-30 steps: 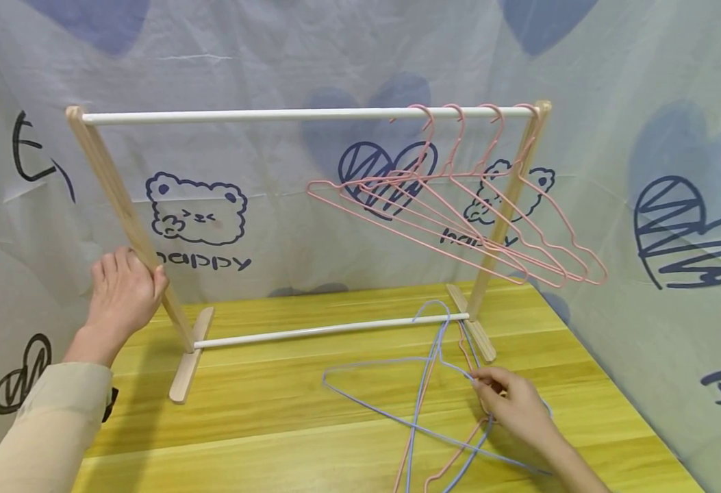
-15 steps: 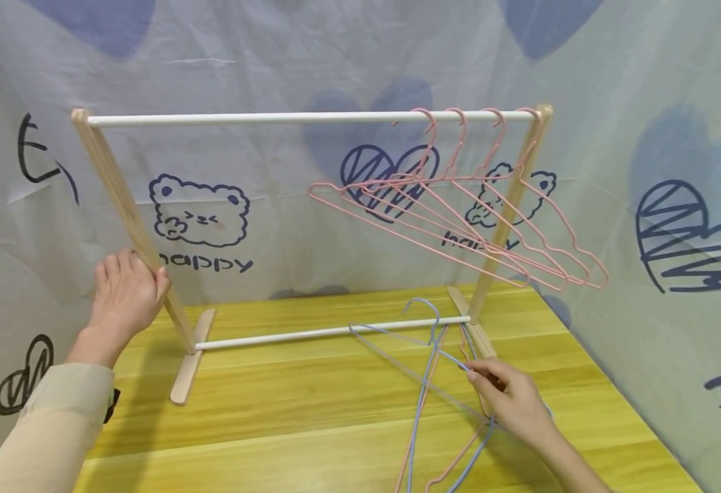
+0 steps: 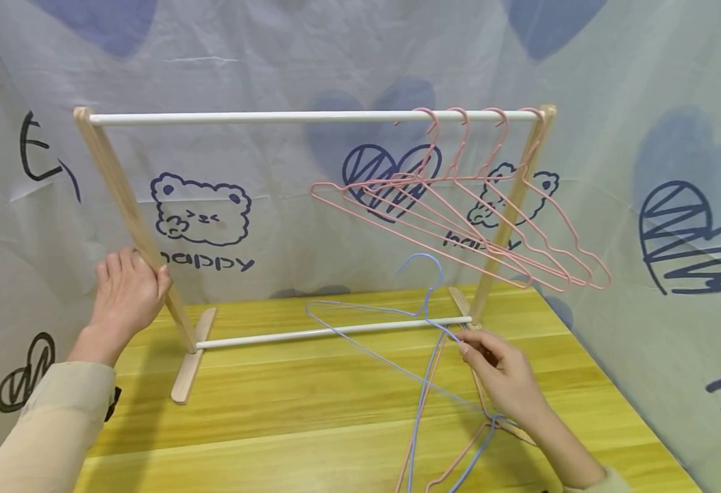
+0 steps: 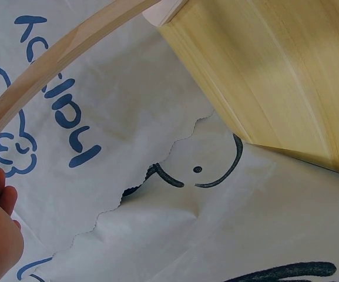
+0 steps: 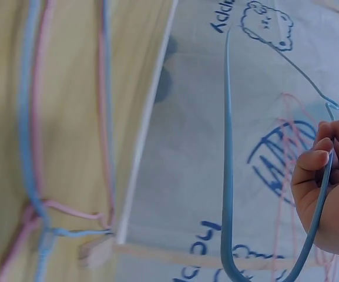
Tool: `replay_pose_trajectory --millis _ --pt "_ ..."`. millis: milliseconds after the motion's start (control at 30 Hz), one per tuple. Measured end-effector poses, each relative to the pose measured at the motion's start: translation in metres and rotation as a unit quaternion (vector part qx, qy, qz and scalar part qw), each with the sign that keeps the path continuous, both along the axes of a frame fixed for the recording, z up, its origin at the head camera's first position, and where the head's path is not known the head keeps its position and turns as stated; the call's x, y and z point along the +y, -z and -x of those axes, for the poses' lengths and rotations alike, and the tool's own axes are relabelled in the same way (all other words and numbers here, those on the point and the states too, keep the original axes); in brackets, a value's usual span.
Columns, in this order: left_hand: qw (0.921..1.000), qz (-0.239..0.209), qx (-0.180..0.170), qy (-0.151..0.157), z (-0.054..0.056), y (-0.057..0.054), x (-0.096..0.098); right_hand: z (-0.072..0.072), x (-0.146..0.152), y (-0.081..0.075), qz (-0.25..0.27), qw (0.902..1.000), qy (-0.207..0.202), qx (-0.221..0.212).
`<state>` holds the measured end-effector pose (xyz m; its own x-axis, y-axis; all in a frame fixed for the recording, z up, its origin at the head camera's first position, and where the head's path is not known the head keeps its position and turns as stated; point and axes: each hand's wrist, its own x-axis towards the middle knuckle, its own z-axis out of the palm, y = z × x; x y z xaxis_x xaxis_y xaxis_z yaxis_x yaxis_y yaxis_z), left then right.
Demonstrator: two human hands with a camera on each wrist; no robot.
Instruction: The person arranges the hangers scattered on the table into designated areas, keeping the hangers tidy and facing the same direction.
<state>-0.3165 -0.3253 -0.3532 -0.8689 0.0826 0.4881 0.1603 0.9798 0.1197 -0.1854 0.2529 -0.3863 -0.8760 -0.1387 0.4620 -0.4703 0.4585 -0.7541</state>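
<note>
My left hand (image 3: 127,294) grips the left wooden post (image 3: 116,181) of a small clothes rack. In the left wrist view only part of that hand (image 4: 2,235) shows, beside the post (image 4: 69,53). My right hand (image 3: 504,373) pinches a blue hanger (image 3: 426,301) by its right shoulder, hook up, in front of the white lower bar (image 3: 311,334). The right wrist view has the right hand (image 5: 328,188) with fingertips on the hanger's blue wire (image 5: 227,147). Several pink hangers (image 3: 437,130) hang on the right part of the white top rail (image 3: 249,118).
More blue and pink hangers (image 3: 423,411) lie overlapping on the yellow wood-grain table (image 3: 274,424), below and beside the right hand. The rack's wooden feet (image 3: 185,373) stand near the table's back edge. A pale cloth with drawings (image 3: 261,75) surrounds the table.
My right hand has lifted the blue hanger and moved slightly left, so its hook is now above the lower bar. The left hand has kept its grip on the post.
</note>
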Motion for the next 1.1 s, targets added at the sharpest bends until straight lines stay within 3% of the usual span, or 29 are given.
replay_pose_trajectory --millis 300,1100 --pt "1.0000 0.000 0.003 0.001 0.000 0.001 -0.001 0.014 -0.010 -0.036 0.025 0.9981 -0.008 0.055" --pt "0.9999 -0.005 -0.009 -0.003 0.000 0.000 -0.001 0.047 -0.042 -0.118 0.028 0.9919 0.030 0.120"
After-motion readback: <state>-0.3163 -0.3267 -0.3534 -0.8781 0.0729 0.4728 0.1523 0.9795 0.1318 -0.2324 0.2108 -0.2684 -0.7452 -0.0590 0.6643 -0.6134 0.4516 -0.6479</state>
